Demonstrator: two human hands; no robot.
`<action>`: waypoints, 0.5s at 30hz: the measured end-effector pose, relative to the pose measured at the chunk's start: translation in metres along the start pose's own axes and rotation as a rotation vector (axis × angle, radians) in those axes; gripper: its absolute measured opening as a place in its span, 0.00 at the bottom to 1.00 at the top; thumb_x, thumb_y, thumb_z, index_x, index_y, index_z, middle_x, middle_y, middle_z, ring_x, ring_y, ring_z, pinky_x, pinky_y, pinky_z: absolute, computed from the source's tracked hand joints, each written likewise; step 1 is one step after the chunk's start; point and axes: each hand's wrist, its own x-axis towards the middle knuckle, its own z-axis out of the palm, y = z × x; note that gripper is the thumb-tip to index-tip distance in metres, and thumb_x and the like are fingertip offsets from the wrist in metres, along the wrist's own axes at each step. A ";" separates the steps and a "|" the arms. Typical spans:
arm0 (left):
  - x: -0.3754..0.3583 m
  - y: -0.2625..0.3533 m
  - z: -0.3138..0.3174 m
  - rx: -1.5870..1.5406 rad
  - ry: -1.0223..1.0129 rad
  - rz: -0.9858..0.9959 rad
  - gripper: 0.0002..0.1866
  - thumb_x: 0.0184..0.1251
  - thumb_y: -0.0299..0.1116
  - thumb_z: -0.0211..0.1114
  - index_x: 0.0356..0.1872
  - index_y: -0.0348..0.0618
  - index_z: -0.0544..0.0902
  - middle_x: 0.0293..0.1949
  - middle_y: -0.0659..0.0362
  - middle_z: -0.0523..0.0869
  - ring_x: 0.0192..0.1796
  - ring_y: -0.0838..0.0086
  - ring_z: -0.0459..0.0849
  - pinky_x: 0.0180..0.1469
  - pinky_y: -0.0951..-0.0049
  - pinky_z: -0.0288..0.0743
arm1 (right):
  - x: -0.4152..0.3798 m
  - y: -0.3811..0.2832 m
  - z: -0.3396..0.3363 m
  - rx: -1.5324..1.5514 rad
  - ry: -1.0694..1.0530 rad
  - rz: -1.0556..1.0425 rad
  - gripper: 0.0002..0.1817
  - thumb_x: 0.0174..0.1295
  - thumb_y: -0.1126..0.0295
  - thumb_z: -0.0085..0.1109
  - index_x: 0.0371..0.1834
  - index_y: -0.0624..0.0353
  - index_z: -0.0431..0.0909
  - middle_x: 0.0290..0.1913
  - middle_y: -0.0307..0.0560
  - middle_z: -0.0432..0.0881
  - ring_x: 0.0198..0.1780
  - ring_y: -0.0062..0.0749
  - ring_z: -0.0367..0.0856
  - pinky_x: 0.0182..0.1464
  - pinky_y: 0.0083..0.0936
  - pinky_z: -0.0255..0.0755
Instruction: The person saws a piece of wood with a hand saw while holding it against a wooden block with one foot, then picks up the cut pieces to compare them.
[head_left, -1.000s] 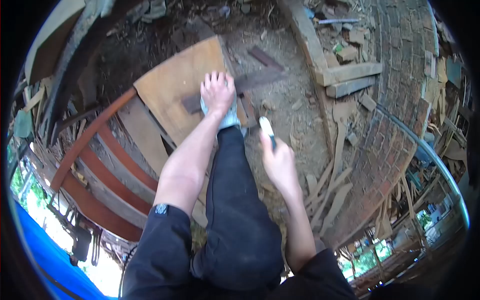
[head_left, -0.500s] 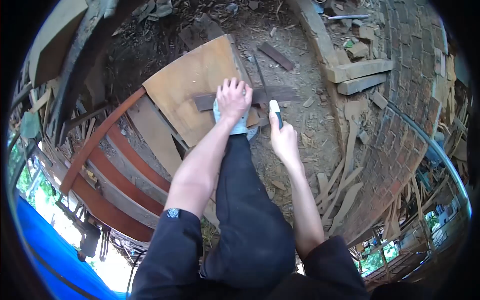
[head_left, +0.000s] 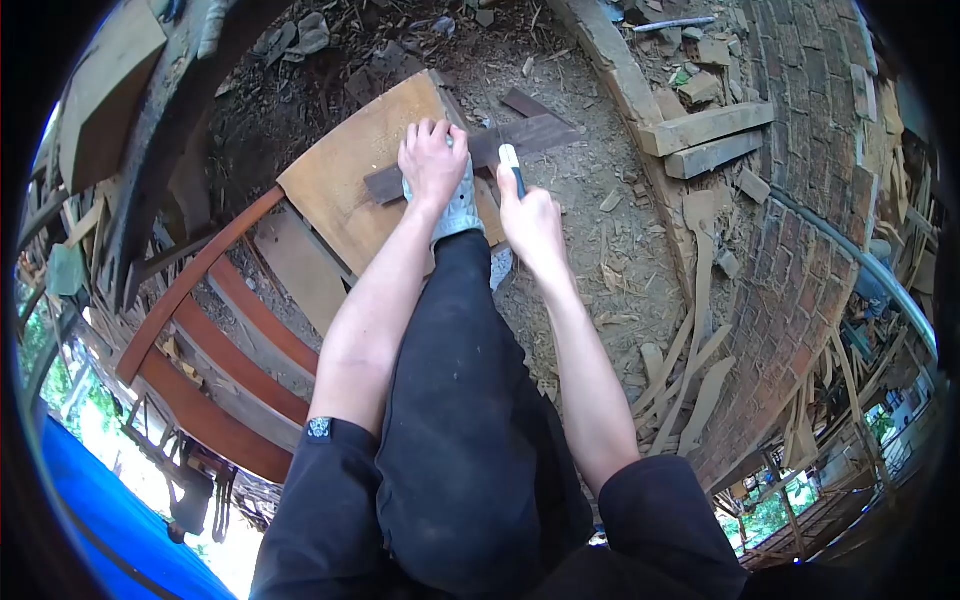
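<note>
A dark wooden board (head_left: 545, 134) lies across the light wooden seat of a chair (head_left: 350, 150) and sticks out past its right edge. My foot in a pale shoe (head_left: 458, 212) presses on the board. On the board beside the shoe's toe rests my left hand (head_left: 433, 165), fingers bent; what they grip is partly hidden. My right hand (head_left: 532, 225) is wrapped round the white and dark handle of a saw (head_left: 510, 165), just right of the seat. The saw's blade is hard to make out against the board.
The chair's reddish slatted back (head_left: 240, 350) spreads to the left. Two pale wood blocks (head_left: 710, 130) lie at the right beside a long beam (head_left: 640, 120) and a brick surface (head_left: 800, 270). Wood strips (head_left: 700, 400) and chips litter the ground.
The view has shifted, so most things sit slightly left or higher. My right hand and the saw handle have moved closer to my left hand, and the blade no longer shows clearly beyond the board.
</note>
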 end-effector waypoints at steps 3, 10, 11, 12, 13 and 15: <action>-0.003 0.001 -0.006 -0.006 -0.004 0.001 0.11 0.70 0.40 0.67 0.32 0.44 0.90 0.39 0.54 0.88 0.49 0.55 0.85 0.50 0.51 0.79 | -0.006 0.001 0.002 -0.011 0.011 -0.006 0.48 0.77 0.32 0.49 0.47 0.82 0.86 0.44 0.87 0.86 0.57 0.79 0.87 0.62 0.60 0.80; 0.004 0.004 0.001 -0.039 -0.008 -0.043 0.11 0.68 0.38 0.67 0.28 0.44 0.88 0.37 0.56 0.87 0.47 0.57 0.86 0.47 0.52 0.79 | -0.153 0.011 -0.083 -0.010 -0.023 -0.008 0.30 0.83 0.47 0.54 0.45 0.72 0.83 0.31 0.74 0.84 0.41 0.74 0.88 0.44 0.55 0.79; 0.007 0.002 0.001 -0.049 -0.020 -0.045 0.11 0.67 0.38 0.67 0.28 0.44 0.87 0.37 0.56 0.87 0.47 0.57 0.86 0.48 0.52 0.79 | -0.152 0.016 -0.089 -0.007 -0.015 -0.023 0.30 0.83 0.47 0.54 0.45 0.72 0.83 0.31 0.74 0.84 0.41 0.74 0.88 0.44 0.55 0.79; 0.010 0.003 0.000 -0.024 -0.045 -0.035 0.10 0.68 0.37 0.67 0.29 0.44 0.87 0.37 0.55 0.86 0.48 0.56 0.85 0.48 0.52 0.80 | -0.150 0.016 -0.092 -0.006 -0.038 -0.006 0.29 0.83 0.48 0.54 0.46 0.71 0.83 0.31 0.74 0.84 0.41 0.73 0.88 0.44 0.55 0.79; 0.012 0.002 0.000 -0.019 -0.053 -0.035 0.10 0.68 0.37 0.67 0.29 0.44 0.87 0.37 0.55 0.86 0.48 0.56 0.85 0.48 0.52 0.80 | -0.149 0.017 -0.091 -0.007 -0.066 0.025 0.28 0.83 0.49 0.54 0.47 0.71 0.84 0.32 0.73 0.84 0.42 0.73 0.88 0.44 0.54 0.79; 0.009 0.001 0.001 -0.013 -0.051 -0.011 0.09 0.68 0.36 0.66 0.30 0.44 0.87 0.37 0.55 0.86 0.47 0.55 0.85 0.48 0.52 0.80 | -0.086 0.026 -0.047 -0.067 0.083 -0.126 0.32 0.83 0.45 0.52 0.49 0.71 0.85 0.36 0.76 0.86 0.45 0.77 0.87 0.49 0.60 0.79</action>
